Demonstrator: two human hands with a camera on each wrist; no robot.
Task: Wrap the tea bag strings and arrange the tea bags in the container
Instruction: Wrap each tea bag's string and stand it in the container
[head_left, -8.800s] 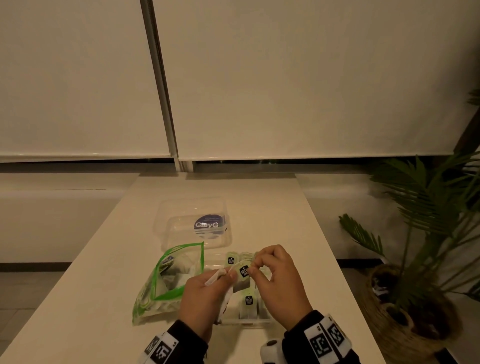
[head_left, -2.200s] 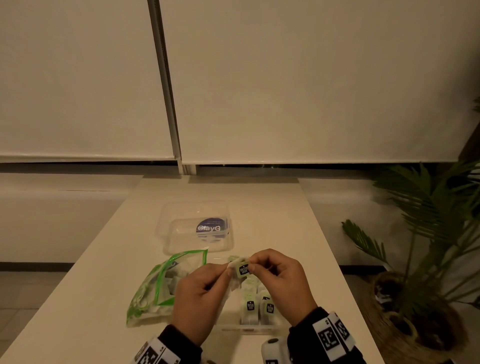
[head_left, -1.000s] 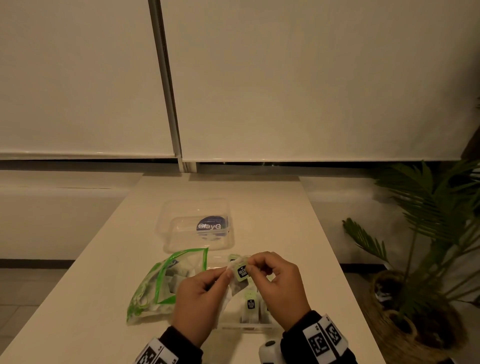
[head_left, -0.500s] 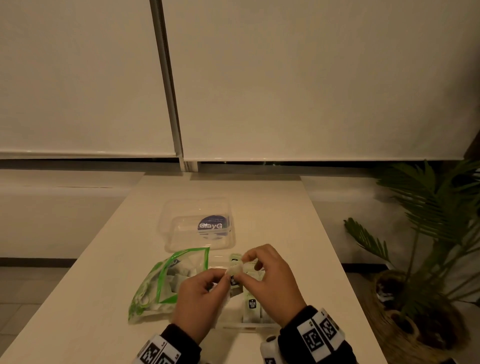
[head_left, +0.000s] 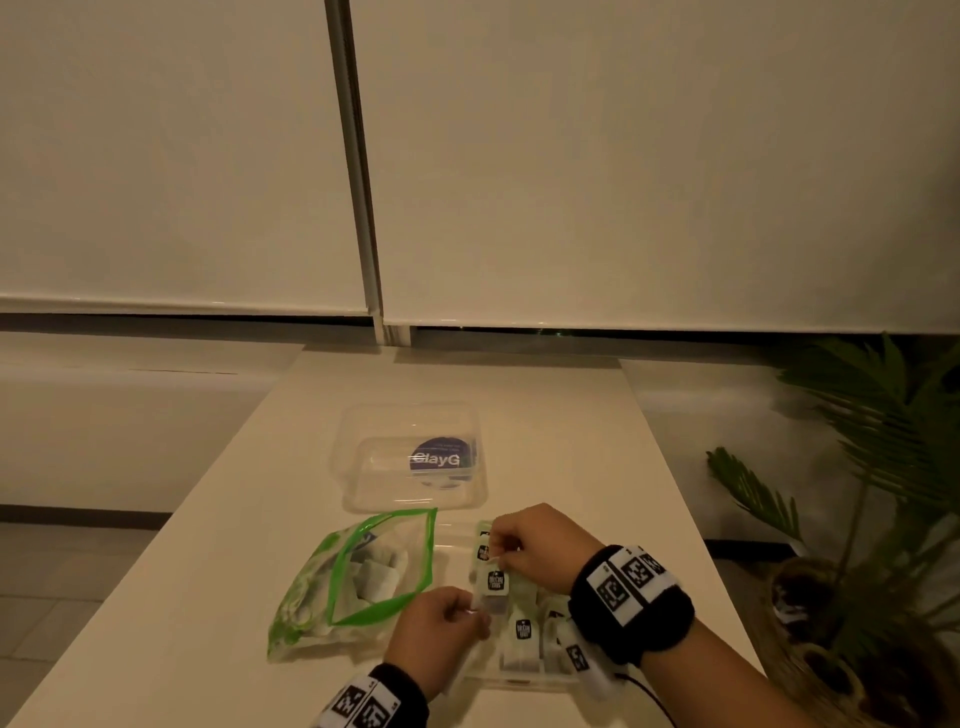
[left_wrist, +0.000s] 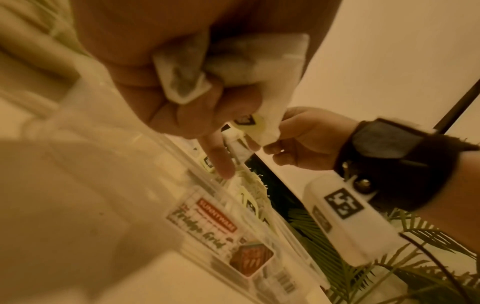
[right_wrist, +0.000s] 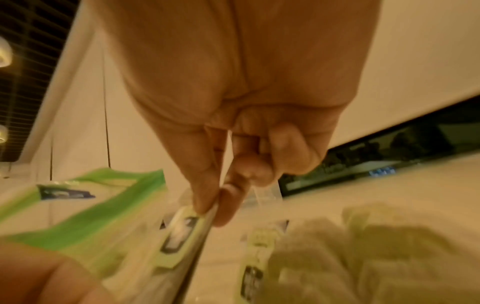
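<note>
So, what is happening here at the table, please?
A person is packing tea bags. The left hand grips a tea bag, and the right hand pinches its paper tag above a clear container where several wrapped tea bags already stand. A green-edged zip bag with more tea bags lies open to the left, and the container's lid lies behind it on the table.

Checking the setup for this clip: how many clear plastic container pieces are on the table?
2: the labelled clear piece lies at the back, beyond the zip bag; the container holding tea bags sits at the left hand and right hand. Nothing more shows.
</note>
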